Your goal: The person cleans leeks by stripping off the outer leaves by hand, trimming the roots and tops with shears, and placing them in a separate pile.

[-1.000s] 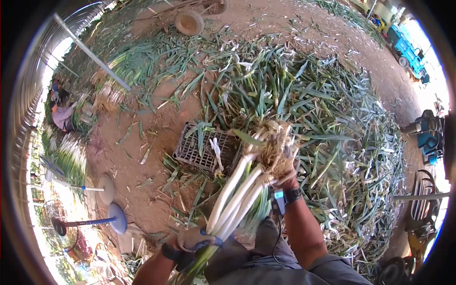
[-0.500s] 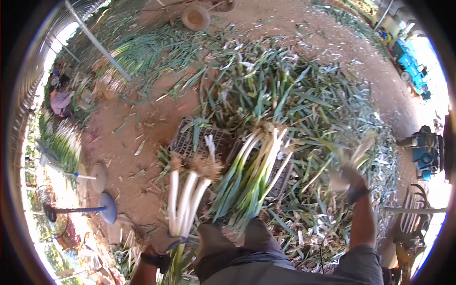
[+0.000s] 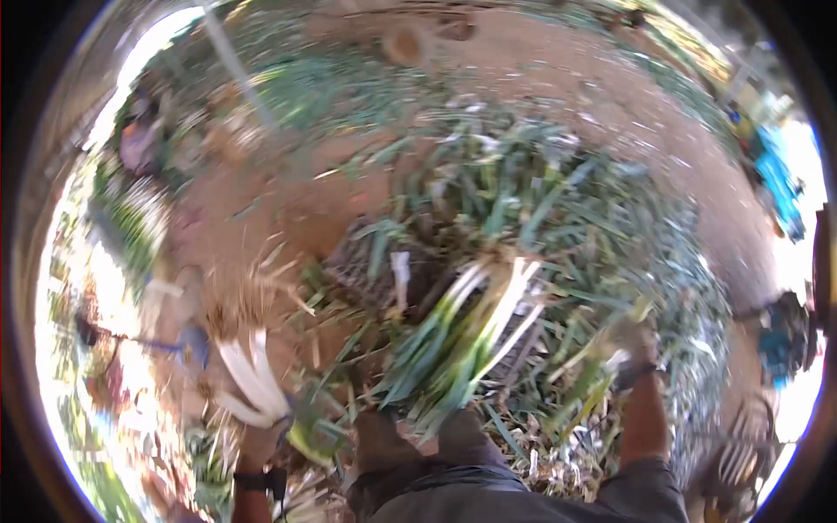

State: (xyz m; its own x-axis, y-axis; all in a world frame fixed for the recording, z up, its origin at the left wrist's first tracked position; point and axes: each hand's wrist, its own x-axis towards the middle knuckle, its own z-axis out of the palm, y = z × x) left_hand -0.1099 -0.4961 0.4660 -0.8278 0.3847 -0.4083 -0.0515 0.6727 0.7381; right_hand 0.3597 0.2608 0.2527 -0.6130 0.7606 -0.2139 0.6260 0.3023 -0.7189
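My left hand (image 3: 260, 443), low at the left and wearing a dark wristband (image 3: 261, 481), is closed around several leeks (image 3: 253, 375). Their white stalks point up and left, with bushy brown roots (image 3: 235, 305) at the top and green leaves trailing to the right. Something dark blue crosses the stalks beside the hand. Over the leaf heap on the right is my right hand (image 3: 629, 342), smeared by motion, with yellow-green leaves (image 3: 593, 370) around it. More leeks (image 3: 475, 331) lie between the hands in front of my knees, roots away from me, partly over a dark crate (image 3: 514, 353).
Cut leaves (image 3: 593, 231) spread widely ahead and right. A lattice crate (image 3: 370, 261) sits left of the lying leeks. A blue round-based stand (image 3: 193, 344) is at the left; a person (image 3: 138, 148) is farther back. A wheel (image 3: 405, 44) shows at the top.
My left hand has swung the leeks leftward, and their roots now fan out. My right hand is slightly lower and left; the pale strands above it are gone. The whole view has shifted.
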